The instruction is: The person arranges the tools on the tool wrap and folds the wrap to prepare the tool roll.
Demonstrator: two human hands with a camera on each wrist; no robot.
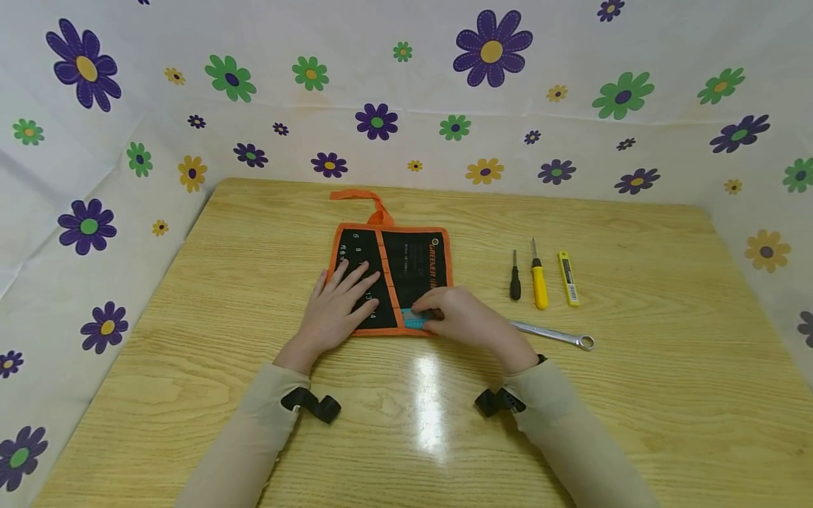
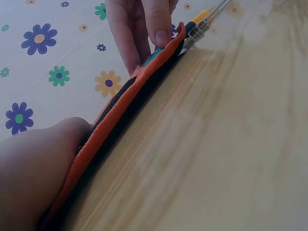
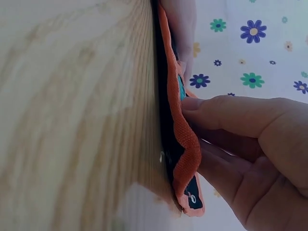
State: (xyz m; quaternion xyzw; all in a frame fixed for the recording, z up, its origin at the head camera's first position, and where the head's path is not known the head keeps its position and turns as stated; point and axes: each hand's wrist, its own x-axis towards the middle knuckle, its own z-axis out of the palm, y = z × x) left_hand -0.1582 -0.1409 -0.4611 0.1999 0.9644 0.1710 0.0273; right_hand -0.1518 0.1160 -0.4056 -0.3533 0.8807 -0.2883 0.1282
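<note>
A black tool pouch [image 1: 414,264] with orange edging lies unrolled on the wooden table, its printed numbers running down the left flap. My left hand [image 1: 336,307] rests flat on that flap, fingers spread. At the pouch's lower right, my right hand [image 1: 466,317] pinches a flat teal tool [image 1: 416,319] between thumb and fingers. Those fingers hide part of the tool, so its exact kind does not show. In the right wrist view, the thumb [image 3: 195,103] presses on teal [image 3: 181,89] just behind the orange edge. A combination wrench [image 1: 552,333] lies partly behind the right hand.
Right of the pouch lie a small black screwdriver [image 1: 515,282], a yellow-handled screwdriver [image 1: 539,282] and a yellow flat case [image 1: 568,279] with a label. An orange strap [image 1: 371,201] extends from the pouch's top. A flowered cloth [image 1: 406,92] hangs behind the table [image 1: 209,282].
</note>
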